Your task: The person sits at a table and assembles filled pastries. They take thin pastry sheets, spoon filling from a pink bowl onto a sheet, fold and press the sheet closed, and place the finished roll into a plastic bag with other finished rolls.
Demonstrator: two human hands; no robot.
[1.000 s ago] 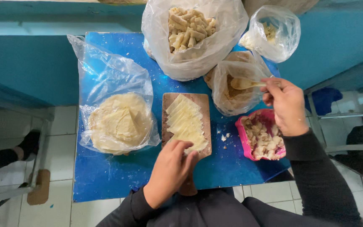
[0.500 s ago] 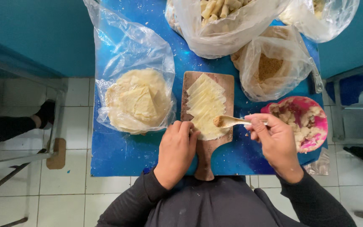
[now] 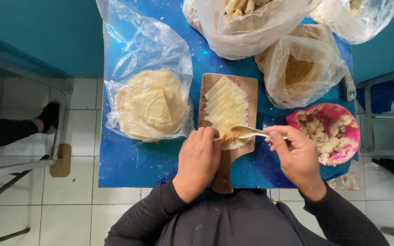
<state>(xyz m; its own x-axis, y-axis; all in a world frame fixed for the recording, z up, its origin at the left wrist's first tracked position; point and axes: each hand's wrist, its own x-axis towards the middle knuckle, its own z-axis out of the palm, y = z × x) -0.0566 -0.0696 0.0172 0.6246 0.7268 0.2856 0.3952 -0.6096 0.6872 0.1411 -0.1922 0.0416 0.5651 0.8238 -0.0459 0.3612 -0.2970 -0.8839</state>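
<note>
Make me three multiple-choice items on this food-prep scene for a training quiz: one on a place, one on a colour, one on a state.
1. Where does the spoon tip rest?
A. in the pink bowl
B. over the wrappers on the wooden board
C. inside a bag

2. What colour is the table?
A. blue
B. white
C. red

3. What is the left hand doing?
A. pressing on the nearest wrapper
B. hanging clear of the table
C. holding a bag

Answers: 1 B, the spoon held by the right hand lies over the wrappers on the wooden board; 2 A, its bare top is blue; 3 A, its fingers rest on the wrapper's edge.
</note>
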